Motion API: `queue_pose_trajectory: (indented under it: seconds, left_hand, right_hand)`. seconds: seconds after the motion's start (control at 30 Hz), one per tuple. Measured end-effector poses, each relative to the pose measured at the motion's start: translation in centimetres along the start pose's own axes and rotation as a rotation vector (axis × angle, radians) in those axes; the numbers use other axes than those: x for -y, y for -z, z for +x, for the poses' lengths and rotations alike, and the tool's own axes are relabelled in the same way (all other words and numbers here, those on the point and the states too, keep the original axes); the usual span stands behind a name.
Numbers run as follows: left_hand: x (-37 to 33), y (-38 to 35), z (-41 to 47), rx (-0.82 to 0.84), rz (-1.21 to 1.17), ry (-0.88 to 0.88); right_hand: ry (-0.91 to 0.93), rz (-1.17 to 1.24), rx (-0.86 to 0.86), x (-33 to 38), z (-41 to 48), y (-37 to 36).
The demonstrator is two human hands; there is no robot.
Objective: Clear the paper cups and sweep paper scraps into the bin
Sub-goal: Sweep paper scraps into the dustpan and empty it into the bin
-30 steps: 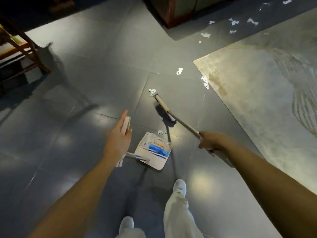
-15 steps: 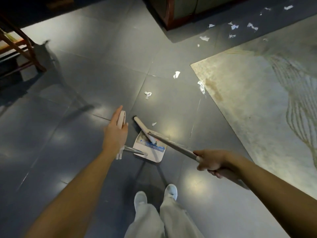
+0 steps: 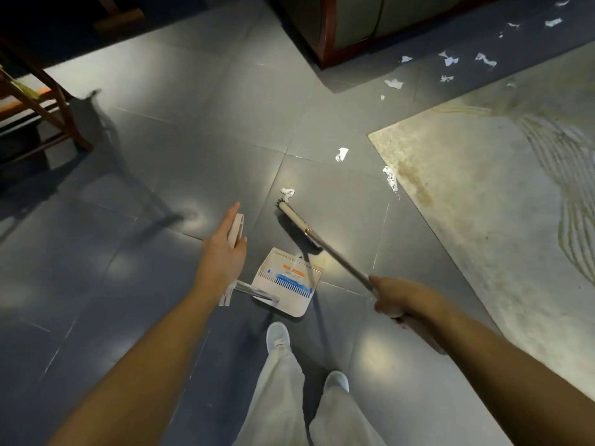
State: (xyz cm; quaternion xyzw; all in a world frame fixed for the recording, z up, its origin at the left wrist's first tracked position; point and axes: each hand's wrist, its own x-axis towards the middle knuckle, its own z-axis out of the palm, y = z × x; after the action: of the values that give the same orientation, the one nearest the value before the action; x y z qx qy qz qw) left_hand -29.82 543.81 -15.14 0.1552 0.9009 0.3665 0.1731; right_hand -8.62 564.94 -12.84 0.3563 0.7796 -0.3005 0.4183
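My left hand point(image 3: 222, 255) grips the cream top of the dustpan handle point(image 3: 236, 230). The white dustpan point(image 3: 285, 284) rests on the grey tile floor in front of my feet, its blue comb teeth facing up. My right hand point(image 3: 394, 299) holds the broom's metal pole point(image 3: 341, 259). The broom head point(image 3: 297, 223) lies on the floor just beyond the dustpan, touching a small white paper scrap point(image 3: 287, 193). More scraps lie further out: one point(image 3: 341, 154) on the tiles, one point(image 3: 390, 178) by the rug's edge, and several point(image 3: 449, 59) near the cabinet.
A pale worn rug point(image 3: 489, 194) covers the floor on the right. A dark wooden cabinet point(image 3: 338, 30) stands at the top centre. Wooden chair legs point(image 3: 48, 101) stand at the upper left. My white shoes point(image 3: 278, 336) and light trousers are at the bottom.
The broom head, which lay over the dustpan half a second ago, has swung back out to the scrap beyond it. My right hand rose with the pole. The left hand stayed on the dustpan handle.
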Motion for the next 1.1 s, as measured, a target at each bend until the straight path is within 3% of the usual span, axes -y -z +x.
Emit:
queue_pose_trajectory:
  seconds: [0.17, 0.33, 0.83, 1.0, 1.1]
  left_hand:
    - [0.3, 0.5, 2.6, 0.017, -0.075, 0.019]
    - [0.5, 2.4, 6.0, 0.038, -0.105, -0.009]
    - [-4.0, 3.2, 25.7, 0.010, -0.019, -0.024]
    - [-6.3, 2.0, 31.1, 0.064, -0.040, -0.005]
    - [-7.7, 1.1, 33.1, 0.091, -0.034, -0.030]
  right_hand:
    - [0.006, 0.089, 0.205, 3.4, -0.1, -1.5]
    - [-0.002, 0.228, 0.294, 5.1, -0.1, 3.6]
    - [0.017, -0.082, -0.031, 13.3, 12.6, 18.5]
    - [0.046, -0.018, 0.225, 14.4, 15.4, 21.6]
    - [0.058, -0.003, 0.266, 13.3, 15.1, 24.9]
